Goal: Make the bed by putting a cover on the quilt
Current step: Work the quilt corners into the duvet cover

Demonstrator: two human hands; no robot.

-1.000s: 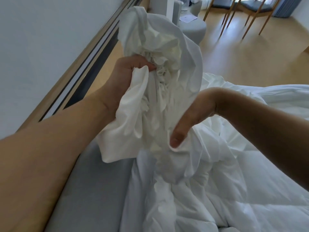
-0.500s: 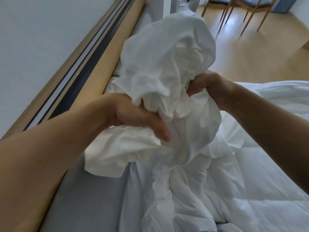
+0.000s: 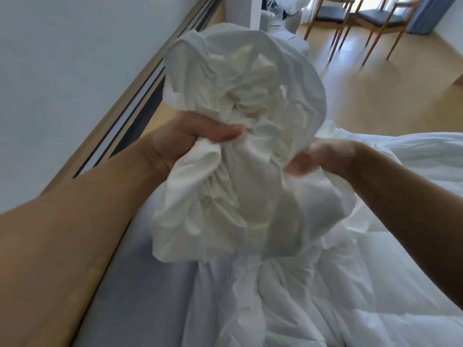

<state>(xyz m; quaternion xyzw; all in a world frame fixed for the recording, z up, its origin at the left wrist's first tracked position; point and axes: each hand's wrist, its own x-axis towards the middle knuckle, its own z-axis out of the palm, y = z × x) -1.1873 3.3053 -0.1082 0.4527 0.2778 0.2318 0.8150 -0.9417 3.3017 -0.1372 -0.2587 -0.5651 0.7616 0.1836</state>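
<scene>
A bunched white quilt cover (image 3: 240, 101) is raised in front of me above the bed. My left hand (image 3: 185, 141) grips a gathered fold on its left side, thumb on top. My right hand (image 3: 323, 159) holds the cloth on its right side, fingers partly hidden in the folds. The white quilt (image 3: 350, 284) lies crumpled on the bed below and to the right, and the cover hangs down onto it. The grey sheet of the bed (image 3: 140, 296) shows at the lower left.
A wooden headboard rail (image 3: 117, 126) runs along the white wall on the left. Two wooden chairs (image 3: 380, 18) stand on the wood floor at the back right. A white post (image 3: 255, 11) and a grey seat stand behind the cover.
Both hands have regripped the bunched cover: the left hand moved up to pinch a fold at its left side, and the right hand shifted lower on the right. The bundle has opened wider.
</scene>
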